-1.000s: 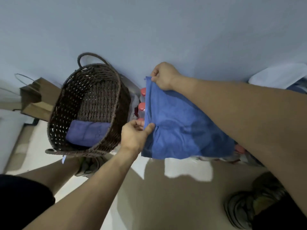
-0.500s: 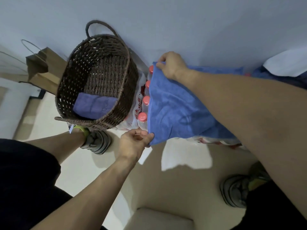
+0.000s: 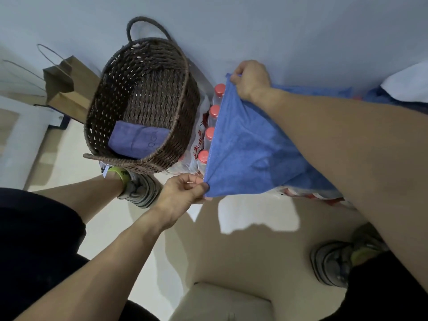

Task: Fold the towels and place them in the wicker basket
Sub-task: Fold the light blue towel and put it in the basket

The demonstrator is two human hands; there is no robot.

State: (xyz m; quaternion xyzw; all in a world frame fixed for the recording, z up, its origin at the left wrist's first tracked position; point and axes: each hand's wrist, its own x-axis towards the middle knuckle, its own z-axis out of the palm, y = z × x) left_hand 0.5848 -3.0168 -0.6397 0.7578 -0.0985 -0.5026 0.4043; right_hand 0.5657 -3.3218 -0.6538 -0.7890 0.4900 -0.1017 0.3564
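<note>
- I see the main risk at the near corner; my left hand (image 3: 183, 193) holds the blue towel (image 3: 250, 154) by only a small pinch of cloth, and I judge a sharp tug could pull that corner free and drop the edge onto the floor (image 3: 231, 251).
- The towel hangs just beside the bottles (image 3: 209, 135) with red caps, their wrapper showing below them; a swing of the cloth toward them could drag across the caps or snag, and that would spoil the fold.
- My right forearm covers much of the towel, so I cannot tell how the far side lies; if it is bunched there, the next fold may come out crooked.
- The wicker basket (image 3: 185, 93) stands near on the left against the wall, with one folded purple towel (image 3: 139, 141) already at its bottom; a loosely folded blue one could open up on the way over.
- My right hand (image 3: 251, 81) is stretched forward and high, knuckles up, fingers closed on the towel's top corner near the wall.
- My left hand sits lower and nearer to me, arm reaching in from the lower left, thumb and fingertips pressed together on the bottom corner.
- Between the two hands the towel's left edge runs taut and straight, sloping from the far corner down to the near one; the rest spreads to the right under my right arm.
- My left shoe (image 3: 139, 188) is just beside the basket's front rim.
</note>
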